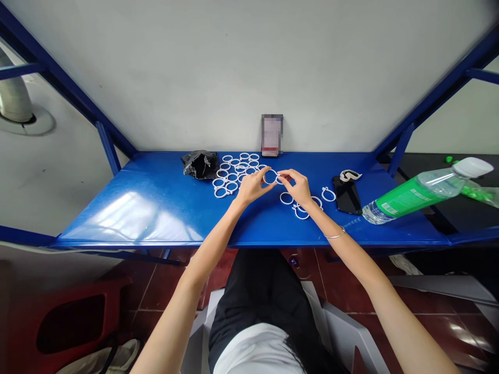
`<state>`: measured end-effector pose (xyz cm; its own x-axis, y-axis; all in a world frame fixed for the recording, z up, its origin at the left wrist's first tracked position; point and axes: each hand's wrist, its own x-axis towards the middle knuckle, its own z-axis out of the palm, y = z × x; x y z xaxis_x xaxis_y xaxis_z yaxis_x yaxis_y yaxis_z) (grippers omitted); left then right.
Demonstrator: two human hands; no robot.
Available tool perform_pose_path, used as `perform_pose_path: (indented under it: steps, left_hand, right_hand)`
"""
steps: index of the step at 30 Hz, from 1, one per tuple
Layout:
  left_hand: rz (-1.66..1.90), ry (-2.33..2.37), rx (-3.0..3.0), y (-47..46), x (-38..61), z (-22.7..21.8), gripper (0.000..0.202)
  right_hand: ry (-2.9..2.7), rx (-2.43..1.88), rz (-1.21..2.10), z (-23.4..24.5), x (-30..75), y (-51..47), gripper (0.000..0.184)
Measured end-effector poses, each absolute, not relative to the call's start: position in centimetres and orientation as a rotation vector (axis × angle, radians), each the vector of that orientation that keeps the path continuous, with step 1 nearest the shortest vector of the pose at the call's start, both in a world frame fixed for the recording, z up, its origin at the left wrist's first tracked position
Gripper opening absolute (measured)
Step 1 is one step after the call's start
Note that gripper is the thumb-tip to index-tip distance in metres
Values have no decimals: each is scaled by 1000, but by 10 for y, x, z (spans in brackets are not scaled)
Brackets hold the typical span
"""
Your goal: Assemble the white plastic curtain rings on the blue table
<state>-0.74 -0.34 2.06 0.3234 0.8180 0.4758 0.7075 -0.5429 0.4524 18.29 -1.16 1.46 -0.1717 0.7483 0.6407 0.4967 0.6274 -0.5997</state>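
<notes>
Both hands meet above the middle of the blue table, holding a white ring [270, 177] up between them. My left hand [252, 186] pinches the ring's left side between thumb and fingers. On its right side, my right hand [296, 185] has closed finger and thumb at a small joint or eyelet, mostly covered by the fingertips. Left of my left hand lies a cluster of white rings [232, 177], several touching or overlapping. A few more loose rings [287, 198] lie under and beside my right wrist, and one ring [328, 194] with a small eyelet rests further right.
A crumpled black plastic bag [191, 165] sits at the back left. One phone [272, 136] leans upright on the wall; a dark phone [346, 196] lies flat at right, near a white coiled item [350, 175]. A green-labelled bottle [421, 192] stands at the table's right.
</notes>
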Motion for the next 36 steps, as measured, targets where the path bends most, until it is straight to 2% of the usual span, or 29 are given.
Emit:
perform_pose_path:
  steps: [36]
  left_hand:
    - [1108,1310,2349,-5,-8,19,52]
  right_hand:
    - [-1817,-968,278,18,181,-14,32]
